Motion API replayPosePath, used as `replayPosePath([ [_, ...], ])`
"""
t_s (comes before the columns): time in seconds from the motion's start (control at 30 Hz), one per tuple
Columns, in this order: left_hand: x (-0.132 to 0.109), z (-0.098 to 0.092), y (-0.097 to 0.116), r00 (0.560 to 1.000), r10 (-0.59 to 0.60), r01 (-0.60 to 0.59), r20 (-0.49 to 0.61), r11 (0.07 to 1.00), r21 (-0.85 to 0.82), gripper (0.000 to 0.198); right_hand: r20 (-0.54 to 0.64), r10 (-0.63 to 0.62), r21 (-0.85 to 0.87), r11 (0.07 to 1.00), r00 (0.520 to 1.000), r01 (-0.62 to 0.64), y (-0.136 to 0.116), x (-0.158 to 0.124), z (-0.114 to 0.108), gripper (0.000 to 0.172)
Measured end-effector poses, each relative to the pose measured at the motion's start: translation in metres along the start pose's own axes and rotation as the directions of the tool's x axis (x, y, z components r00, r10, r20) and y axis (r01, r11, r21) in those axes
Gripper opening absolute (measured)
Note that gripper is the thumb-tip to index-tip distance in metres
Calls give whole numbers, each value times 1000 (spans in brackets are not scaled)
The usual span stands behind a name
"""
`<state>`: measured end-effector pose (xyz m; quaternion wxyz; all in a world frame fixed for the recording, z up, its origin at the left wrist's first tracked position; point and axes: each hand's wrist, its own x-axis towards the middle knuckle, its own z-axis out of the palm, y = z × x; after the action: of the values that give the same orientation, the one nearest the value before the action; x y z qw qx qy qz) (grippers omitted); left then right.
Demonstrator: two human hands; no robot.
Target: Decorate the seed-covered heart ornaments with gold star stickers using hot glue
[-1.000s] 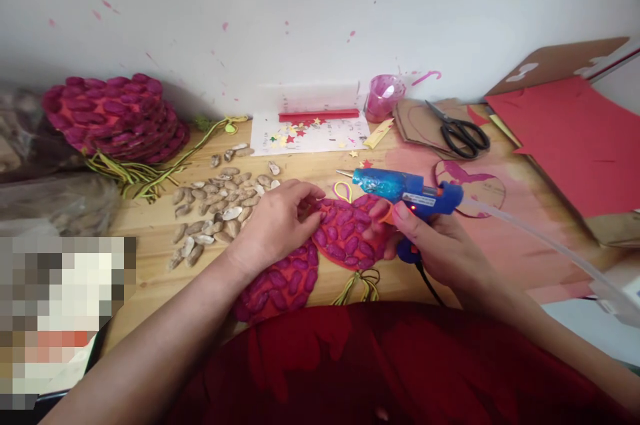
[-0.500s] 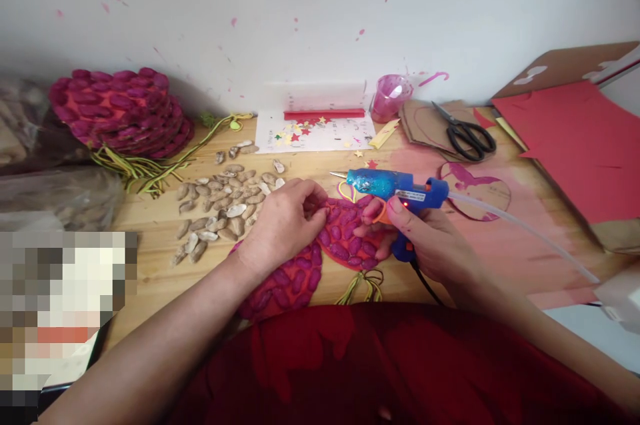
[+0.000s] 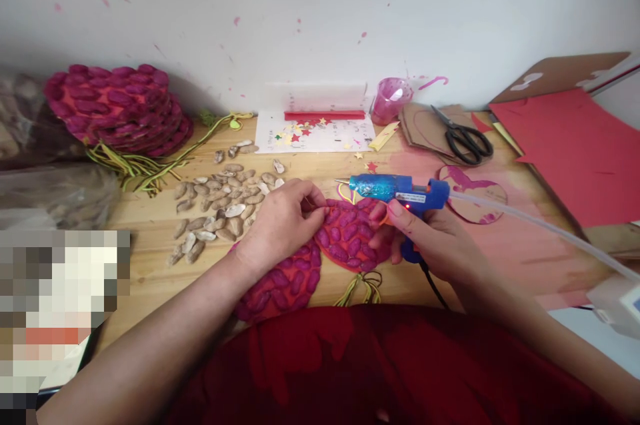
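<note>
My right hand (image 3: 420, 228) is wrapped round a blue hot glue gun (image 3: 377, 188), its metal tip pointing left and a clear glue stick (image 3: 540, 222) running out of its back. A small light glows on the gun. My left hand (image 3: 285, 218) is pinched at the upper left edge of a red piece covered in magenta peanut shells (image 3: 347, 235), which has a yellow-green tassel (image 3: 363, 288) below it. Whether a loose shell is between the fingertips is hidden. Under my left wrist lies a second shell-covered piece (image 3: 283, 288), partly overlapped by my arm.
Plain peanut shells (image 3: 225, 205) lie left of my hands. Stacked shell-covered pieces (image 3: 115, 105) stand at the back left. Star cutouts (image 3: 300, 132) rest on paper; a pink-stained cup (image 3: 391, 102), scissors (image 3: 465, 138), a cardboard heart (image 3: 477, 195) and red sheets (image 3: 575, 152) sit to the right.
The glue gun has shifted slightly right, its tip away from my left hand. My left hand stays at the piece's edge. The camera view has shifted slightly.
</note>
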<state>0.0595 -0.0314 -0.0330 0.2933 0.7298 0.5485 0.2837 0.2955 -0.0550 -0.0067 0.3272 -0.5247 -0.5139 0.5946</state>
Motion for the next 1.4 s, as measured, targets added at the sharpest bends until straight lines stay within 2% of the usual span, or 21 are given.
replayPosePath([
  [0.23, 5, -8, -6, 988, -132, 143, 76, 974, -176, 10, -1, -75, -285, 956, 997, 71, -5, -11, -6, 45],
  [0.4, 9, -13, -8, 987, -142, 153, 70, 968, -200, 8, 56, -195, -497, 845, 979, 197, -10, -12, -2, 42],
  [0.6, 13, -16, -10, 980, -166, 192, 112, 937, -292, 11, 69, -197, -661, 726, 978, 193, -10, -14, -1, 40],
  [1.03, 13, -15, -14, 976, -176, 207, 128, 928, -309, 13, 96, -207, -710, 671, 973, 213, -13, -12, 2, 42],
  [1.4, 12, -15, -14, 975, -171, 209, 145, 927, -312, 15, 109, -178, -698, 687, 978, 203, -13, -10, 0, 41],
])
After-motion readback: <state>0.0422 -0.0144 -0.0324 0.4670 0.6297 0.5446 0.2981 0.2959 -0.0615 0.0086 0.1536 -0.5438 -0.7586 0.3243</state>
